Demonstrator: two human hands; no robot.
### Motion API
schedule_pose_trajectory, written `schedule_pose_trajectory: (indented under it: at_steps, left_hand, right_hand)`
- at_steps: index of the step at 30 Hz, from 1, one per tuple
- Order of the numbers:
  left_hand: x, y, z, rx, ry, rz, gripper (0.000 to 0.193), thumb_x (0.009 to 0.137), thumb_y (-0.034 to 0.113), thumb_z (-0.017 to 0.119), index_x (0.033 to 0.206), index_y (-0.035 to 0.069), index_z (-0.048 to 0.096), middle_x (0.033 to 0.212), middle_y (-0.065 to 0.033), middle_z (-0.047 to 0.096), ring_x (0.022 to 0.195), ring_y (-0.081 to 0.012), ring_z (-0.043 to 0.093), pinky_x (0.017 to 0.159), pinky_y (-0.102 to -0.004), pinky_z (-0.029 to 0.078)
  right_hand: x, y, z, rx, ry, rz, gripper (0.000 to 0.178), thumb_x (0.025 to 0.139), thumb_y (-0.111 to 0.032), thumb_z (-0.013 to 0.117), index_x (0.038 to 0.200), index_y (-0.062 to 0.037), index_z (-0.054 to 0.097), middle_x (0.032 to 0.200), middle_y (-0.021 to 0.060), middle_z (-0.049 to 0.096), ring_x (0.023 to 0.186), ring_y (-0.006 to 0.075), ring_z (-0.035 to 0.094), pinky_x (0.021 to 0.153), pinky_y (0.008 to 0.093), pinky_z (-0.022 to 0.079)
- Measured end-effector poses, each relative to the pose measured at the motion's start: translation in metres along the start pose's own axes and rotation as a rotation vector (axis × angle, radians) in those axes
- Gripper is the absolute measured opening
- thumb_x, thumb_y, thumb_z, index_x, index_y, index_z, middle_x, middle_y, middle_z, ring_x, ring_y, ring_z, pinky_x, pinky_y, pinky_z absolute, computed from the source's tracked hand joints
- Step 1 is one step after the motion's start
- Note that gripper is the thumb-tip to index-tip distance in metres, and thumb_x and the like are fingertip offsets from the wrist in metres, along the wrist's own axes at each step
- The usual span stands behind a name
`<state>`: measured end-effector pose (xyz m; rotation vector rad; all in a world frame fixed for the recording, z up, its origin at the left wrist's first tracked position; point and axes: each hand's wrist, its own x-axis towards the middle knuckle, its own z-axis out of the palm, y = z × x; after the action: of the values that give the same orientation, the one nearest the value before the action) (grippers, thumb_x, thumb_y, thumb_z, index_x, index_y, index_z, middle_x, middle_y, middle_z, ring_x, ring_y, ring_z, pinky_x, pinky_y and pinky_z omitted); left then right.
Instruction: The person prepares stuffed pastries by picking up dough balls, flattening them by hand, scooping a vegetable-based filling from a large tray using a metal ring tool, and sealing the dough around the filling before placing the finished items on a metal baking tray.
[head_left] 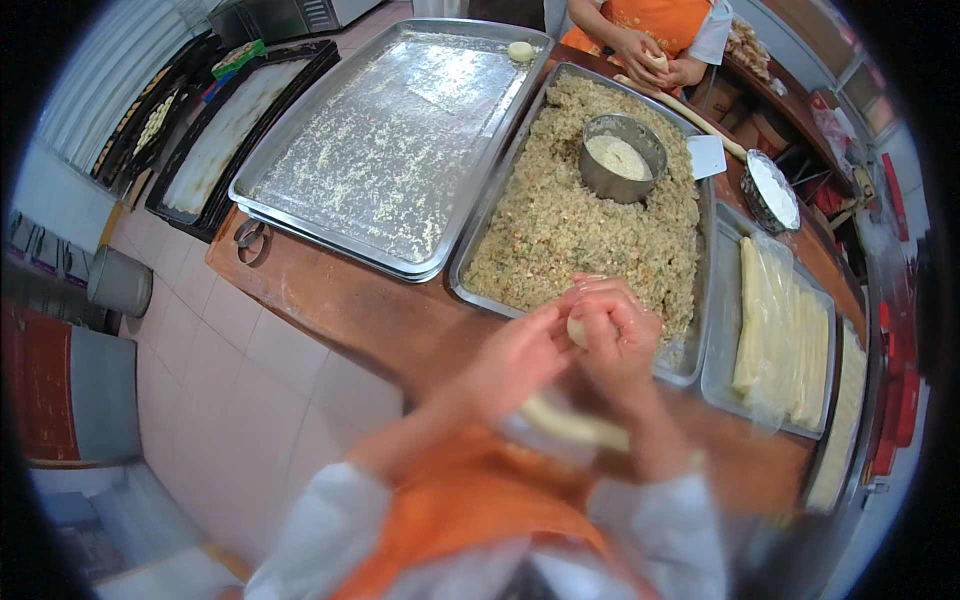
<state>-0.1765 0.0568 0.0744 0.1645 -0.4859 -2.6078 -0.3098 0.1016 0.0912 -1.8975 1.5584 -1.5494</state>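
Observation:
A small pale piece of dough (577, 332) sits between my two hands, just past the near edge of the filling tray. My left hand (522, 352) cups it from the left, and my right hand (618, 325) closes around it from the right; most of the dough is hidden by fingers. Beyond them a metal tray (462, 278) is heaped with crumbly filling (530, 215). Set into that filling is a round metal bowl (622, 185) with pale crumbs inside. Beneath my wrists a rope of dough (575, 425) lies on the wooden table, blurred.
Left of the filling stands a large metal tray (350, 180) dusted with crumbs, one dough piece (520, 51) in its far corner. Metal rings (250, 243) lie beside it. At right, a tray holds dough strips (765, 330) under plastic, near a bowl of white powder (770, 190). Opposite, a co-worker's hands (655, 62) hold dough.

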Motion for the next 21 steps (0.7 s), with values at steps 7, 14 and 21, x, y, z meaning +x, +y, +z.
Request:
schedule_pose_trajectory:
  at_steps: [7,14,21]
  left_hand:
    - [-0.016,-0.002,0.002,0.496,0.240,0.051,0.048,0.093,0.039,0.032,0.121,0.001,0.037,0.115,-0.0069,0.047,0.108,-0.0171,0.046,0.094,-0.0311,0.037]
    - [-0.021,-0.027,-0.017,1.164,0.359,0.307,0.041,0.090,0.028,0.035,0.120,0.000,0.042,0.104,-0.0109,0.056,0.095,-0.0189,0.054,0.082,-0.0317,0.043]
    - [-0.031,-0.008,-0.030,1.204,0.234,0.110,0.046,0.091,0.038,0.036,0.115,0.001,0.047,0.112,-0.0078,0.051,0.104,-0.0180,0.050,0.087,-0.0311,0.041]
  right_hand:
    - [0.015,-0.038,0.018,-0.023,0.140,0.041,0.029,0.073,-0.020,0.067,0.095,-0.0034,0.059,0.092,0.0147,0.062,0.088,0.0288,0.061,0.085,0.0367,0.044]
    - [-0.006,-0.017,0.018,0.440,0.031,0.139,0.015,0.079,-0.012,0.061,0.090,-0.0021,0.055,0.093,0.0129,0.063,0.088,0.0222,0.060,0.089,0.0369,0.041]
    - [-0.007,-0.032,0.030,0.559,-0.015,0.185,0.016,0.083,-0.010,0.057,0.092,-0.0028,0.046,0.099,0.0148,0.060,0.097,0.0227,0.056,0.091,0.0368,0.038]
